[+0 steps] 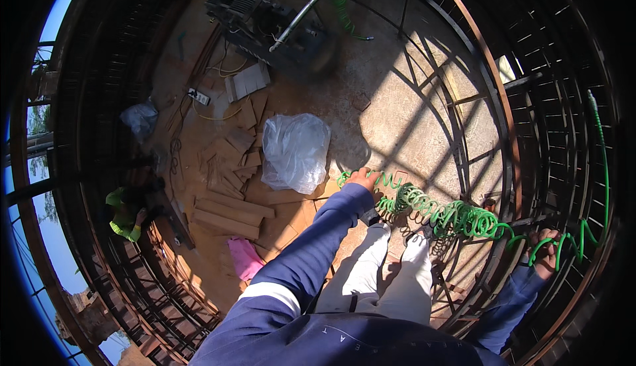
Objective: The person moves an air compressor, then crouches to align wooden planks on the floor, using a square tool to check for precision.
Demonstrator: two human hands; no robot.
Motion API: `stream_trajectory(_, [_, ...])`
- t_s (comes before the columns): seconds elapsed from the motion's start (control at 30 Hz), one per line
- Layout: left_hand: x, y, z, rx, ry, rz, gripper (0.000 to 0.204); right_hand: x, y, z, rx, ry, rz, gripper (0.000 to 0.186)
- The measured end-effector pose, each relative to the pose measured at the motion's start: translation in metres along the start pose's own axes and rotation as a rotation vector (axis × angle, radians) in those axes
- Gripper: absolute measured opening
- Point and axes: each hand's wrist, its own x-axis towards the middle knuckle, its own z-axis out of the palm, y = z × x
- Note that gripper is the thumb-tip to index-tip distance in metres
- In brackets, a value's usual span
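A green coiled air hose (464, 219) stretches across in front of my legs, its loops bunched thickest in the middle. My left hand (364, 178) is closed around the coils at one end, above my shoes. Out to the right, beside the metal bars, my right hand (545, 252) grips looser coils near the other end. From there a straight length of hose runs upward along the bars to a pale end fitting (591, 98). My fingers partly cover the hose where each hand holds it.
Dark metal bars (487, 68) curve around the work area. A compressor-like machine (265, 25) stands at the far side, near another green coiled hose (340, 5). Wooden boards (232, 217), a clear plastic bag (295, 153), pink cloth (245, 258) and a power strip (199, 96) lie leftward. A co-worker's sleeve (124, 217) shows at left.
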Motion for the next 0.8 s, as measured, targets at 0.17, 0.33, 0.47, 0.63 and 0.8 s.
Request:
stream_trajectory(0.17, [-0.051, 0.141, -0.027, -0.869, -0.335, 0.474, 0.103, -0.058, 0.096, 0.114, -0.654, 0.171, 0.194, 0.022])
stream_trajectory(0.33, [-0.099, 0.129, -0.016, -1.494, -0.134, -0.049, 0.043, -0.12, 0.181, 0.182, -1.044, -0.257, 0.162, 0.011])
stream_trajectory(0.47, [-0.158, 0.046, -0.033, -1.416, 0.024, -0.287, 0.027, -0.168, 0.217, 0.198, -0.854, -0.61, 0.209, 0.022])
stream_trajectory(0.63, [-0.208, -0.013, -0.009, -1.612, -0.078, -0.841, 0.035, -0.225, 0.243, 0.23, -0.747, -0.958, 0.022, 0.024])
stream_trajectory(0.8, [-0.213, -0.017, -0.104, -1.722, 0.381, -0.462, 0.025, -0.237, 0.251, 0.25, -0.731, -0.921, 0.053, 0.029])
